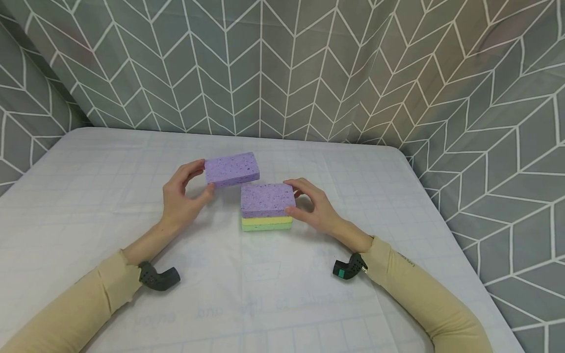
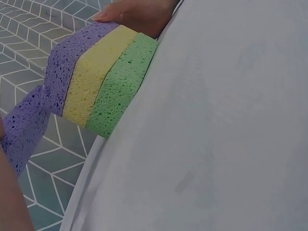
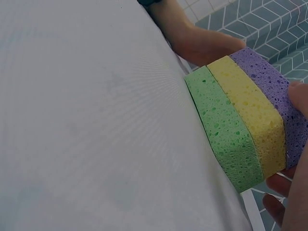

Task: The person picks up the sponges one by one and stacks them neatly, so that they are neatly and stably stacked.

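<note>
There are four sponges in all: two purple, one yellow and one green. The left hand (image 1: pixel 181 196) holds one purple sponge (image 1: pixel 232 169) by its short end, thumb under and fingers on top, so it sits up in the air just behind and to the left of the pile. It does not touch the pile.

The pile has three sponges. The green sponge (image 1: pixel 267 226) lies flat on the table. The yellow sponge (image 1: pixel 267 220) lies on top of it. The second purple sponge (image 1: pixel 267 200) lies on top of the yellow one. The right hand (image 1: pixel 315 208) grips this top sponge at its right end, with fingers curled along the far edge and the thumb on the near side.

Each wrist has a small dark camera (image 1: pixel 160 278) strapped on, so two in all. Both arms wear tan sleeves (image 1: pixel 423 294).

The pile sits near the middle of a table with a white cloth (image 1: pixel 282 294) that has faint squares on it. Behind and at both sides hangs a grey curtain (image 1: pixel 282 63) with white zigzag lines.
</note>
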Tool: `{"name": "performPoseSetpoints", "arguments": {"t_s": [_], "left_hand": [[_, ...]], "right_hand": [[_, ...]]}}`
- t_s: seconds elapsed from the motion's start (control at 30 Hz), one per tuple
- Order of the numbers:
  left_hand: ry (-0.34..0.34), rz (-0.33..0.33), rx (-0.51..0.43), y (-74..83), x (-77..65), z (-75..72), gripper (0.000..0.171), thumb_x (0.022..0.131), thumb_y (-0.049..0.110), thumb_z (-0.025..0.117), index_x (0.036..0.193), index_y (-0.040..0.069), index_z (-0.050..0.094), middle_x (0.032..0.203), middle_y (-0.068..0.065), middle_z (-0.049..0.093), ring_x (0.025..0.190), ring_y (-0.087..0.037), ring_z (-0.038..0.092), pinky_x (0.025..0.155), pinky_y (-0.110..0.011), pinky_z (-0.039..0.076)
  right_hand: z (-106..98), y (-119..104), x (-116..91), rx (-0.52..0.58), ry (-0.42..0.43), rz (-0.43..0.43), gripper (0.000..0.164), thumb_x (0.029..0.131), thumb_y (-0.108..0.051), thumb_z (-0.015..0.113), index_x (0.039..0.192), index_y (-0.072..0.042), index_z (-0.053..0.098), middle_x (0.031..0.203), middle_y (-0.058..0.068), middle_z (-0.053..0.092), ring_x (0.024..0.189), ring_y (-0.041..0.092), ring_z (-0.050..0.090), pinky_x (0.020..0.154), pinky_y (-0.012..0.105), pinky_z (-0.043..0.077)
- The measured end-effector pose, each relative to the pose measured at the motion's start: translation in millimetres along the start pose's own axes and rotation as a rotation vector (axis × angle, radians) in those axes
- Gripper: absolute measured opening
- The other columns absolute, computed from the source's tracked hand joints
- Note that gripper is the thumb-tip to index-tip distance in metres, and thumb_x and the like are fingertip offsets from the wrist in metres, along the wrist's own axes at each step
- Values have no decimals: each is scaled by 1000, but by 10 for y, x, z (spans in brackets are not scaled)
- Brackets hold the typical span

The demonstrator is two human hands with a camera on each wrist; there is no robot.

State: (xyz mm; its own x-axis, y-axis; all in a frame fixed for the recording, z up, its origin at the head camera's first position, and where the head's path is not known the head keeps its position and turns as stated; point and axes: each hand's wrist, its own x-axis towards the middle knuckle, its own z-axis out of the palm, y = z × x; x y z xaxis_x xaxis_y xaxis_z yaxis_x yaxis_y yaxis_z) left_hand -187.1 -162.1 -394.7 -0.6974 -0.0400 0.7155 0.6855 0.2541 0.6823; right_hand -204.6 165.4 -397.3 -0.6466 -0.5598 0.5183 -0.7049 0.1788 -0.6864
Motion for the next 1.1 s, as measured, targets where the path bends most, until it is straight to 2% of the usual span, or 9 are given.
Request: {"name": "performPoseSetpoints", "arguments": {"t_s": [0.13,0.23,0.47,0.7,0.9,1.0,1.1], "left_hand": [[-8,22,-56,-79,-9,-12,54,78,-15,69,131,-11,57,125,-28,61,116,-12,60,106,-28,50],[-13,41,-77,-99,-12,-12,55,77,-16,69,130,-12,57,125,-30,60,116,-13,60,105,-27,50],[-34,58,-103,-81,-32,10,56,75,-16,70,130,-13,57,124,-30,60,117,-14,59,104,-26,50],[-62,92,-149,-49,-56,60,55,75,-16,69,128,-13,58,123,-30,61,118,-17,60,105,-28,50],[-77,96,-167,-26,-76,92,56,74,-15,70,128,-12,58,121,-31,61,116,-18,61,104,-28,51],[-83,92,-166,-12,-82,93,55,75,-14,70,129,-11,59,122,-30,61,116,-18,61,104,-29,50],[-82,96,-161,-18,-86,96,55,74,-15,70,128,-12,58,121,-31,61,116,-17,61,104,-28,51]], "right_hand": [[-17,-203,39,8,-5,-1,53,85,-6,69,133,11,52,118,25,60,106,26,57,86,60,52],[-32,-327,61,6,-8,-1,51,87,-7,68,131,14,51,117,26,60,105,26,57,86,61,52],[-34,-355,59,17,-5,-3,52,86,-5,69,131,13,51,117,25,60,106,23,57,86,63,51],[-22,-258,45,12,0,-8,52,85,-3,69,132,11,52,118,24,60,107,22,57,87,56,54],[2,34,-5,4,2,-22,56,90,-23,70,138,0,53,122,16,62,107,22,58,89,44,55],[2,76,-10,10,0,-24,57,92,-32,69,139,-3,53,123,13,62,108,22,58,90,39,55],[2,78,-10,5,0,-18,58,92,-34,69,139,-3,53,123,13,62,109,22,58,90,41,55]]}}
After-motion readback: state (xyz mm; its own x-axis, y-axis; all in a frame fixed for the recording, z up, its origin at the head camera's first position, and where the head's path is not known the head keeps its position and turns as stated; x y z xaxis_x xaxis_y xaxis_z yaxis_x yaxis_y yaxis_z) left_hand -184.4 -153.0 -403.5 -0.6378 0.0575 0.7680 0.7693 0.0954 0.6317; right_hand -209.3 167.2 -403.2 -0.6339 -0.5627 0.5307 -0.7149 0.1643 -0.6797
